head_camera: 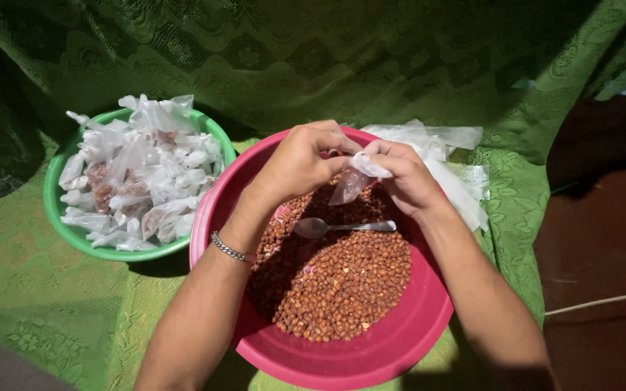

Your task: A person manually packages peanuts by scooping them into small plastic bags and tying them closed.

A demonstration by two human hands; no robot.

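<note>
My left hand (302, 163) and my right hand (403, 177) meet above a pink bowl (400, 340) and pinch a small clear plastic bag (353, 181) between their fingertips. The bag hangs limp and I cannot tell if anything is inside it. Below the hands the bowl holds a heap of brown peanuts (342, 279). A metal spoon (338, 227) lies on top of the peanuts, bowl end to the left. A metal chain bracelet (230, 250) is on my left wrist.
A green bowl (63, 224) at the left is piled with several tied clear bags of peanuts (139, 177). A stack of flat clear bags (451, 163) lies behind the pink bowl at the right. Green lace cloth (59, 311) covers the surface; brown floor (603, 246) lies at the right.
</note>
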